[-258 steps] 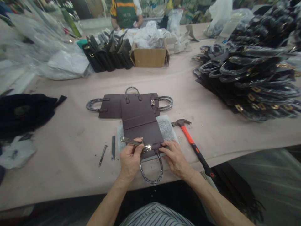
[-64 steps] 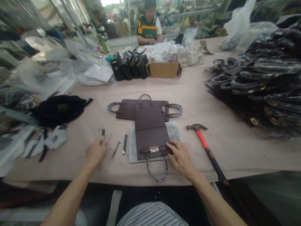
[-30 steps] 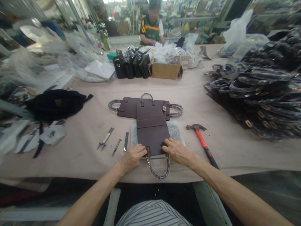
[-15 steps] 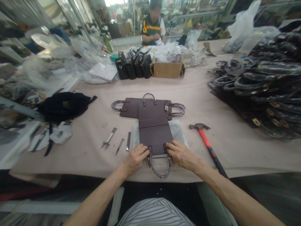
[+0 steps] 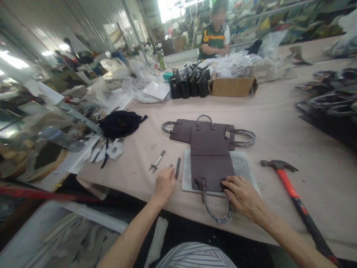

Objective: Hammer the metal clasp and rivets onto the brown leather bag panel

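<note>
My left hand [image 5: 166,183] is on the table left of the mat, fingers closed over a thin metal tool [image 5: 171,165] that is mostly hidden. Close to it lie a flat dark metal strip [image 5: 177,168] and a divider-like metal tool [image 5: 157,161]. My right hand [image 5: 242,194] grips the right end of a plastic-wrapped handle [image 5: 214,217] at the near edge of a dark brown leather bag panel [image 5: 211,167]. Part of that panel rests on a pale stone-like slab [image 5: 245,167]. The handle's left end lies free of my hands.
A claw hammer [image 5: 288,186] with a red and black grip lies at right. Wrapped bag parts [image 5: 334,100] pile up at far right. Black bags [image 5: 189,82] and a cardboard box [image 5: 233,86] stand at the back, before a seated person [image 5: 216,39]. Dark cloth [image 5: 121,123] lies left.
My left hand has let go of the handle's left end and moved left onto the thin tool. My right hand stays at the handle. The view has turned left.
</note>
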The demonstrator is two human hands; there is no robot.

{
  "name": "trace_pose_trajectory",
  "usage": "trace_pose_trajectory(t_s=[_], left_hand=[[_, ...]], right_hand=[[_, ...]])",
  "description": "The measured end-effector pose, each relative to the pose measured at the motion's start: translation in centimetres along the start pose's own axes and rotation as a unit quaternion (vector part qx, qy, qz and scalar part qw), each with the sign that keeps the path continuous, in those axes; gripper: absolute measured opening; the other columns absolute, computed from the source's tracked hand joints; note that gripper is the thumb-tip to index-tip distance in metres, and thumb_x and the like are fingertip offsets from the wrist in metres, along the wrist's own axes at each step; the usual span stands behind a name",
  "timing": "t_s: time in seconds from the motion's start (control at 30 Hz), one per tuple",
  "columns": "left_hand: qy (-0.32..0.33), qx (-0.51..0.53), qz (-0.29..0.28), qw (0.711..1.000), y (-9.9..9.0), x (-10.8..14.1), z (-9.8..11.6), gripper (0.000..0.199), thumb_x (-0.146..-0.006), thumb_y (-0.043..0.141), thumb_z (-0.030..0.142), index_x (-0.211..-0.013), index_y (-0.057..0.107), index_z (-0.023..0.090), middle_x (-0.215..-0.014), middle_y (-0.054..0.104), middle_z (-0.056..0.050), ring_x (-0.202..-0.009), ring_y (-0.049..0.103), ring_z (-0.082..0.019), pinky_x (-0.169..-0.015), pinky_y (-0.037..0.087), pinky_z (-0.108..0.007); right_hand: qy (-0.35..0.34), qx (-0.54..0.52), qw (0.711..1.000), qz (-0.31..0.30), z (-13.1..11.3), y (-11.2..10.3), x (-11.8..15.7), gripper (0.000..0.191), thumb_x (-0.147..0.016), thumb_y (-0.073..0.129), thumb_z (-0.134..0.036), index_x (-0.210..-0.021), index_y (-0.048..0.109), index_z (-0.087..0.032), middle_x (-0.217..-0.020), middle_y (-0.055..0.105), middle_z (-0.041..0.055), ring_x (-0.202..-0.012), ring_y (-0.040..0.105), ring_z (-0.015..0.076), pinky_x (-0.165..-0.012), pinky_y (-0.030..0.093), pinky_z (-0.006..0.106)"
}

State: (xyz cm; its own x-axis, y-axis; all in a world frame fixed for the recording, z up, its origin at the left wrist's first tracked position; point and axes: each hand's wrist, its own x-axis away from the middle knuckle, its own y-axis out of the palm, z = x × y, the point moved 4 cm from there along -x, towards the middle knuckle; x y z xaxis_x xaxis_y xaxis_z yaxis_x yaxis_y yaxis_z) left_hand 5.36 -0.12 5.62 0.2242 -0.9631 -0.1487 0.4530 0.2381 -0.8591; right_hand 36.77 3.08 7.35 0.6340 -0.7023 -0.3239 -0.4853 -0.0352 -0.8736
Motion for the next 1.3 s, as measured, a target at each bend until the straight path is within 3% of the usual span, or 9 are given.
trace_pose_trajectory(t_s=[0.07, 0.13, 0.27, 0.4, 0.63, 0.83, 1.03, 1.17, 1.3], left_hand=[[-0.113, -0.078, -0.046, 0.990, -1.2, -1.2, -2.1, 0.023, -0.097, 0.053, 0.020, -0.111, 0.070, 0.016, -0.115, 0.072, -0.012, -0.110, 0.066, -0.026, -0.096, 0.051, -0.037], [-0.167, -0.109, -0.092, 0.976, -1.9, -2.3, -3.4, 0.021, -0.095, 0.058, 0.027, -0.108, 0.071, 0.017, -0.112, 0.074, -0.012, -0.107, 0.067, -0.027, -0.092, 0.051, -0.036], [-0.193, -0.120, -0.163, 0.960, -1.5, -4.1, -4.1, 0.020, -0.082, 0.075, 0.038, -0.090, 0.074, 0.019, -0.097, 0.076, -0.011, -0.098, 0.070, -0.030, -0.080, 0.051, -0.034], [-0.198, -0.133, -0.209, 0.948, -0.5, -5.1, -3.6, 0.014, -0.076, 0.079, 0.031, -0.083, 0.073, 0.020, -0.095, 0.077, -0.011, -0.097, 0.071, -0.030, -0.077, 0.050, -0.033], [-0.183, -0.138, -0.178, 0.957, -1.0, -5.1, -2.7, 0.012, -0.087, 0.064, 0.025, -0.093, 0.072, 0.020, -0.103, 0.075, -0.012, -0.103, 0.069, -0.029, -0.080, 0.048, -0.033], [-0.174, -0.105, -0.190, 0.961, 0.3, -4.3, -0.5, 0.026, -0.085, 0.068, 0.044, -0.085, 0.072, 0.019, -0.095, 0.076, -0.014, -0.097, 0.070, -0.031, -0.077, 0.048, -0.035], [-0.206, -0.064, -0.209, 0.954, 1.4, -5.3, 0.3, 0.010, -0.071, 0.073, 0.023, -0.073, 0.070, 0.014, -0.084, 0.074, -0.018, -0.093, 0.071, -0.033, -0.074, 0.049, -0.034], [-0.243, 0.030, -0.216, 0.945, 1.6, -5.6, -0.8, 0.011, -0.063, 0.073, 0.013, -0.058, 0.062, 0.015, -0.059, 0.063, -0.010, -0.078, 0.070, -0.029, -0.069, 0.049, -0.032], [-0.294, 0.208, -0.228, 0.905, 1.5, -4.9, -1.8, 0.019, -0.071, 0.073, 0.020, -0.063, 0.058, 0.015, -0.055, 0.057, -0.003, -0.058, 0.062, -0.019, -0.056, 0.049, -0.027]], right_hand=[[0.008, 0.006, 1.000, 0.002, 0.0, 0.5, -0.1, 0.021, -0.099, 0.049, -0.025, -0.106, 0.068, -0.019, -0.104, 0.067, 0.0103, -0.092, 0.060, 0.0256, -0.078, 0.053, 0.043], [0.018, 0.006, 1.000, 0.006, 0.2, 0.9, -0.2, 0.020, -0.099, 0.049, -0.024, -0.104, 0.068, -0.019, -0.102, 0.067, 0.0101, -0.093, 0.059, 0.0254, -0.079, 0.052, 0.043], [0.032, 0.001, 0.999, 0.012, 0.5, 1.2, -0.2, 0.019, -0.098, 0.050, -0.022, -0.102, 0.068, -0.019, -0.101, 0.066, 0.0099, -0.092, 0.058, 0.0244, -0.079, 0.051, 0.041], [0.039, -0.006, 0.999, 0.017, 0.3, 1.1, -0.2, 0.019, -0.098, 0.050, -0.021, -0.103, 0.068, -0.018, -0.101, 0.066, 0.0097, -0.092, 0.058, 0.0236, -0.080, 0.051, 0.041], [0.056, -0.010, 0.998, 0.019, 0.0, 1.1, -0.3, 0.018, -0.097, 0.051, -0.019, -0.101, 0.069, -0.019, -0.101, 0.067, 0.0095, -0.093, 0.058, 0.0236, -0.081, 0.050, 0.041], [0.067, -0.013, 0.997, 0.019, -0.2, 1.0, -0.3, 0.018, -0.097, 0.051, -0.019, -0.102, 0.068, -0.019, -0.103, 0.066, 0.0097, -0.093, 0.057, 0.0239, -0.081, 0.049, 0.041], [0.075, -0.017, 0.997, 0.013, -0.1, 1.2, -0.2, 0.017, -0.097, 0.051, -0.018, -0.103, 0.067, -0.018, -0.103, 0.065, 0.0096, -0.095, 0.055, 0.0243, -0.083, 0.049, 0.041], [0.076, -0.019, 0.997, 0.017, -0.1, 1.3, -0.1, 0.017, -0.097, 0.051, -0.018, -0.103, 0.067, -0.018, -0.103, 0.065, 0.0093, -0.094, 0.055, 0.0241, -0.083, 0.048, 0.041], [0.076, -0.024, 0.997, 0.025, 0.0, 1.4, 0.0, 0.018, -0.098, 0.050, -0.018, -0.104, 0.067, -0.019, -0.103, 0.065, 0.0094, -0.094, 0.056, 0.0241, -0.083, 0.047, 0.041]])
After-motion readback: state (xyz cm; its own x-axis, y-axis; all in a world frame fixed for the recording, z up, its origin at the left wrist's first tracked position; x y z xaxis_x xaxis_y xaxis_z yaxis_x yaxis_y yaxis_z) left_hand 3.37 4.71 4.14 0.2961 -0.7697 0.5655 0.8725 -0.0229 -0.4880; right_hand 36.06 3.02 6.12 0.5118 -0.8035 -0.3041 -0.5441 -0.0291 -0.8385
